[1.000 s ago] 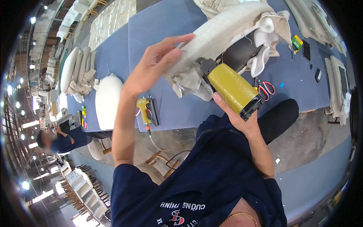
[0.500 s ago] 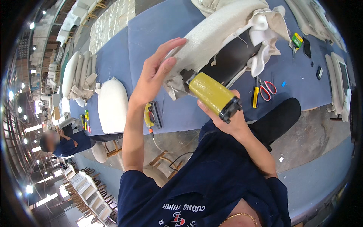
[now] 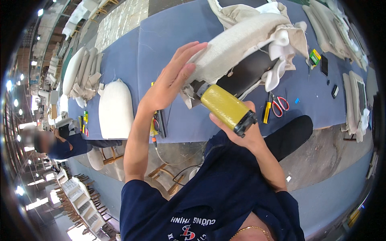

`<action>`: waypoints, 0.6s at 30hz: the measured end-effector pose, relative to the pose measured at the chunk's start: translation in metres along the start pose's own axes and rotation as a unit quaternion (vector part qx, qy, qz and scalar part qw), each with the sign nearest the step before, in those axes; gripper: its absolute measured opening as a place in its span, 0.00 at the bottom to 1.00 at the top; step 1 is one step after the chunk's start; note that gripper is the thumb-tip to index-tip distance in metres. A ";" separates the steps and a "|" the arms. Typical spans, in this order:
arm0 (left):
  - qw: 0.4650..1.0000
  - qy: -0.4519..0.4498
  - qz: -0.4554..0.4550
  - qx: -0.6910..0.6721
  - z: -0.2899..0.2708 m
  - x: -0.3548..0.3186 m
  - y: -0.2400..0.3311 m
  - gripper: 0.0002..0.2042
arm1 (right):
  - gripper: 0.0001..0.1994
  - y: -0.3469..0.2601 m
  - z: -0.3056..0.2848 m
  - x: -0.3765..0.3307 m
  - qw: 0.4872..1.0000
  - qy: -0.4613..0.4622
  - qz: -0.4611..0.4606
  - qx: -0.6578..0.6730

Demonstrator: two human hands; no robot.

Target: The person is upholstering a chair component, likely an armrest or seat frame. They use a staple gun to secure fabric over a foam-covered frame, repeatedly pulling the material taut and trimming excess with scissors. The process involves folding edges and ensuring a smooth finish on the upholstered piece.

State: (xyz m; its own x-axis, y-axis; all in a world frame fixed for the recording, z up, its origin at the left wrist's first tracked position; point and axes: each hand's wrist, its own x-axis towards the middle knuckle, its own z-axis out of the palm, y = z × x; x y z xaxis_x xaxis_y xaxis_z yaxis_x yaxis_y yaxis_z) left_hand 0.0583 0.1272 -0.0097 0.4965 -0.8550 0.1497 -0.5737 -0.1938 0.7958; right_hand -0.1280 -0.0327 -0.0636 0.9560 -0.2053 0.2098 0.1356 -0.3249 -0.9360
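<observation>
A cushion panel (image 3: 241,40) with cream fabric and a dark backing board (image 3: 251,70) lies tilted on the table. White padding (image 3: 277,60) and loose cloth bunch along its far right end. My left hand (image 3: 171,82) rests against the near left end, fingers stretched out flat along the cream fabric, thumb apart. In my right hand (image 3: 251,130) is a yellow staple gun (image 3: 227,104), gripped from below. Its dark nose touches or nearly touches the fabric edge beside my left hand; the exact contact is hidden.
Red-handled scissors (image 3: 280,105) and a yellow-black screwdriver (image 3: 267,110) lie to the right. Beyond are a phone (image 3: 324,65), a green-yellow box (image 3: 315,57) and stacked panels. At left stand a cream panel (image 3: 116,110) and another yellow air tool (image 3: 154,127) with a hose. Another person (image 3: 66,142) works farther left.
My view has shifted slightly. My left hand still lies on the cushion end, and the staple gun stays at the fabric edge, little moved. The panel appears slightly more tilted.
</observation>
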 end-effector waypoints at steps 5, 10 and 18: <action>0.998 -0.002 -0.005 -0.056 0.010 -0.008 0.017 0.26 | 0.15 0.040 -0.049 -0.041 0.996 0.034 -0.006 -0.088; 0.992 0.013 0.091 -0.083 0.033 -0.010 0.013 0.33 | 0.23 0.105 -0.158 -0.092 0.934 0.115 0.217 -0.258; 0.960 0.134 0.223 -0.107 0.093 0.013 0.029 0.24 | 0.23 0.294 -0.324 -0.132 0.874 0.067 0.313 -0.366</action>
State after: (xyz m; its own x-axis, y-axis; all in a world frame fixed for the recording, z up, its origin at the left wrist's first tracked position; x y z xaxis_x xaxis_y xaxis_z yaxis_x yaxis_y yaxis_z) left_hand -0.0122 0.0655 -0.0395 0.3990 -0.6703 0.6257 -0.6348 0.2905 0.7160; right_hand -0.2986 -0.4004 -0.2751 0.7369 -0.6451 -0.2021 -0.6534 -0.6032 -0.4574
